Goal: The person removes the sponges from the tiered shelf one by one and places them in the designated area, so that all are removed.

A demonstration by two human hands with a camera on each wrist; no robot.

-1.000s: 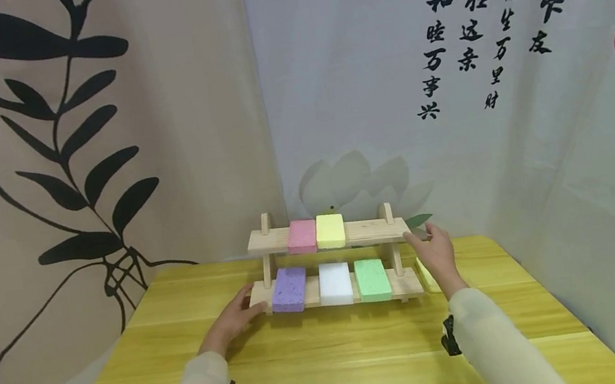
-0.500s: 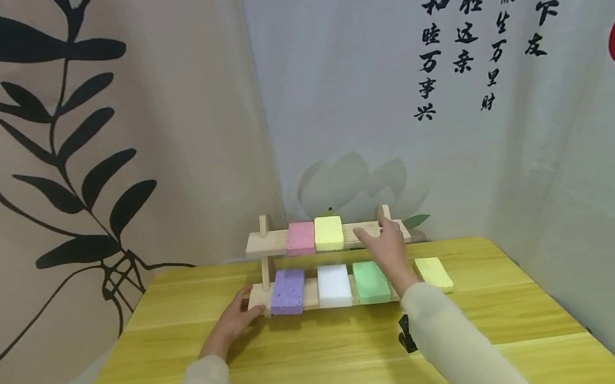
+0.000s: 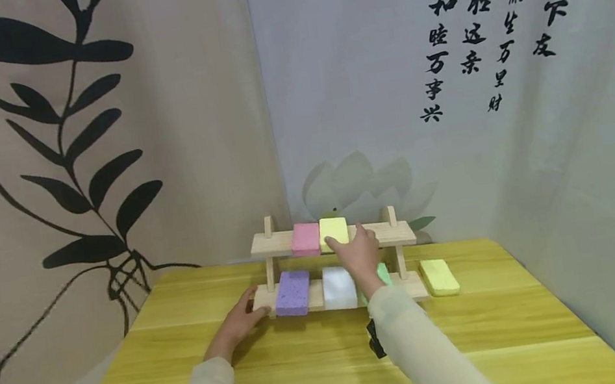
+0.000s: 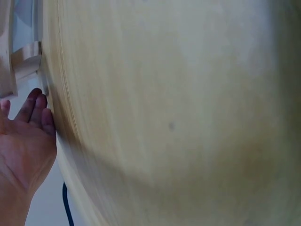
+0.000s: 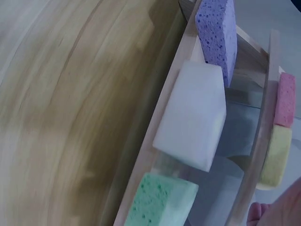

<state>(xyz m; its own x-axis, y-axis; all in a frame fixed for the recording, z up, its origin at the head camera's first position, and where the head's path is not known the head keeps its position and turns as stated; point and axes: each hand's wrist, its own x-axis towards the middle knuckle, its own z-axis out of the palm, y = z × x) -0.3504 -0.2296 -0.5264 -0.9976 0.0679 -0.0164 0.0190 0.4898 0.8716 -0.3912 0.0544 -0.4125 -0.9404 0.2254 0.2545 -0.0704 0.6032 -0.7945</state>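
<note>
A two-tier wooden rack (image 3: 272, 244) holds several coloured sponges. On its upper board are a pink sponge (image 3: 306, 239) and a yellow sponge (image 3: 334, 227). Below sit a purple sponge (image 3: 293, 293), a white sponge (image 5: 193, 113) and a green sponge (image 5: 155, 202), partly hidden in the head view by my right arm. My right hand (image 3: 360, 257) is at the upper board, thumb overlapping the yellow sponge's front from this angle; the right wrist view shows fingers just beside it. With loosely extended fingers, my left hand (image 3: 239, 323) rests against the lower board's left end.
Another yellow sponge (image 3: 439, 277) lies on the wooden table (image 3: 303, 370), just right of the rack. A printed cloth backdrop (image 3: 205, 134) with plant motifs and writing stands close behind the rack.
My right hand has moved left, from the upper board's right end to the yellow sponge there. This uncovers the yellow sponge on the table. My left hand stays at the rack's left end.
</note>
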